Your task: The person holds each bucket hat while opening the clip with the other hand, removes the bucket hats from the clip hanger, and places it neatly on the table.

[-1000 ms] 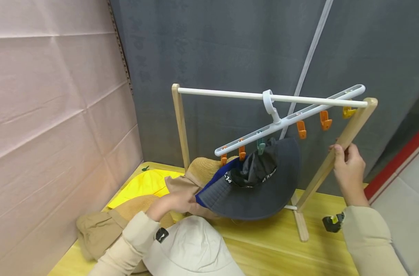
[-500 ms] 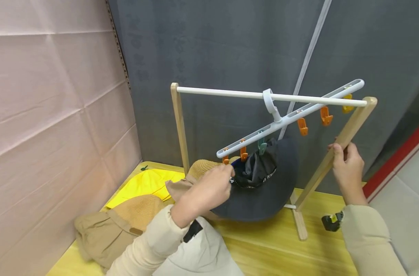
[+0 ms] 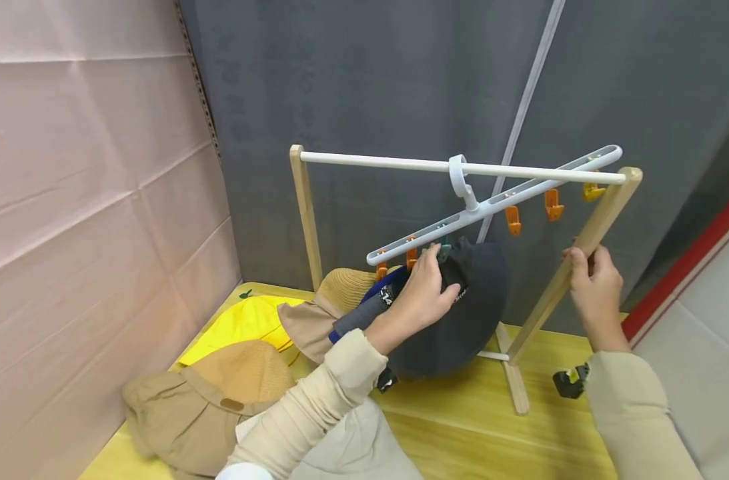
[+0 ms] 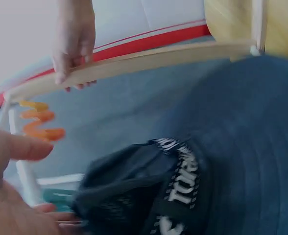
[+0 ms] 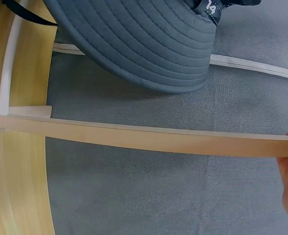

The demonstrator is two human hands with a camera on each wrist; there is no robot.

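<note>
A dark wide-brimmed sun hat (image 3: 484, 313) hangs from the low end of a tilted white clip hanger (image 3: 490, 207). My left hand (image 3: 421, 293) is at the hat's crown, by the green clip (image 3: 443, 252). Its thumb stands apart from the fingers. In the left wrist view the left fingertips (image 4: 60, 218) touch the crown beside the green clip. My right hand (image 3: 595, 287) grips the right wooden post (image 3: 565, 280) of the rack. Orange clips (image 3: 553, 205) and a yellow clip (image 3: 592, 192) dangle at the hanger's raised end.
On the wooden table lie a yellow hat (image 3: 244, 327), straw-and-fabric hats (image 3: 244, 373) and an off-white hat (image 3: 358, 443). The rack's white top rail (image 3: 370, 161) carries the hanger's hook. A grey curtain (image 3: 370, 80) stands behind, a pale wall (image 3: 100, 200) on the left.
My left hand has moved from the hat's brim up and right to the crown near the green clip. The right hand keeps its grip on the post.
</note>
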